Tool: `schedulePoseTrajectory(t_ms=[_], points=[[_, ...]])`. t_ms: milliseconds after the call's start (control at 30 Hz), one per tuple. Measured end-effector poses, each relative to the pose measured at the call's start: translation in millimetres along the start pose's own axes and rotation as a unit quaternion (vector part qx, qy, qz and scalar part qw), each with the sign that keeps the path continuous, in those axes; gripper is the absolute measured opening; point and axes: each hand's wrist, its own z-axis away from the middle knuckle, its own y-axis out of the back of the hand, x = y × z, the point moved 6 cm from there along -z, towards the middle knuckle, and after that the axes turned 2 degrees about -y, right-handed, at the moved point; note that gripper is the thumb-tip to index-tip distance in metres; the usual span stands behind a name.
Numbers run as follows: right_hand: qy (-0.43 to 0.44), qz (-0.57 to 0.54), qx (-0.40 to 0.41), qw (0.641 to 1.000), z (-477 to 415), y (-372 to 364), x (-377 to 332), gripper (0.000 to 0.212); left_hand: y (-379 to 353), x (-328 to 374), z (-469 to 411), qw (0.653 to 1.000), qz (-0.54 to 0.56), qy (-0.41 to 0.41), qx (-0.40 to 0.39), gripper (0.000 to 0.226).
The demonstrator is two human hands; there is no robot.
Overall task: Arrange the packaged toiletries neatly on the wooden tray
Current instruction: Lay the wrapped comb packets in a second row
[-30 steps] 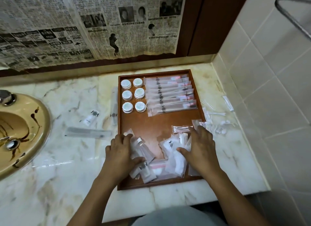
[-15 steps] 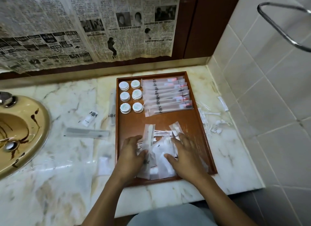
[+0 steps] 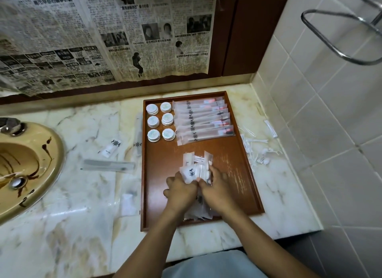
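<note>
A wooden tray (image 3: 233, 153) lies on the marble counter. At its far end stand several round white jars (image 3: 160, 121) in two columns, beside a fanned row of long packets (image 3: 202, 120). In the tray's near half, my left hand (image 3: 180, 192) and my right hand (image 3: 217, 189) press together around a bunch of small clear packets (image 3: 195, 169), fingers curled on it from both sides. More packets lie under my wrists.
Loose packets lie left of the tray: a small sachet (image 3: 110, 148), a long comb packet (image 3: 108, 166) and another packet (image 3: 128, 201). Cotton swabs (image 3: 258, 151) are scattered to the right, by the tiled wall. A yellow sink (image 3: 24, 166) sits at far left.
My hands have drawn closer, gathering the spread packets from the tray's near end into one bunch at its middle. The camera view has shifted slightly.
</note>
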Motion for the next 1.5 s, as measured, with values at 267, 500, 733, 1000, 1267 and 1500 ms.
schedulePoseTrajectory(t_ms=[267,500,733,1000,1267,1500], points=[[-0.030,-0.248,-0.071,0.966,11.4,13.1,-1.6,0.033,-25.5,36.0,4.8,0.981,0.172,-0.055,-0.065,0.040],[-0.017,-0.372,-0.046,0.927,1.4,53.5,18.1,0.032,-65.1,74.4,17.5,0.967,0.194,-0.107,-0.125,0.037],[-0.012,-0.438,0.016,0.899,-23.0,125.3,27.1,0.035,-104.7,126.9,2.5,0.960,0.202,-0.106,-0.161,0.029],[0.008,-0.367,0.121,0.922,-70.5,209.5,20.0,0.030,-140.4,183.2,-26.1,0.939,0.242,-0.107,-0.218,0.041],[0.075,-0.179,0.182,0.964,-58.2,234.0,23.7,0.032,-116.2,184.1,-41.4,0.961,0.131,-0.191,-0.152,0.035],[0.061,-0.163,0.251,0.952,-30.1,203.8,71.6,0.030,-49.3,128.2,-52.7,0.950,-0.096,-0.295,0.039,0.027]])
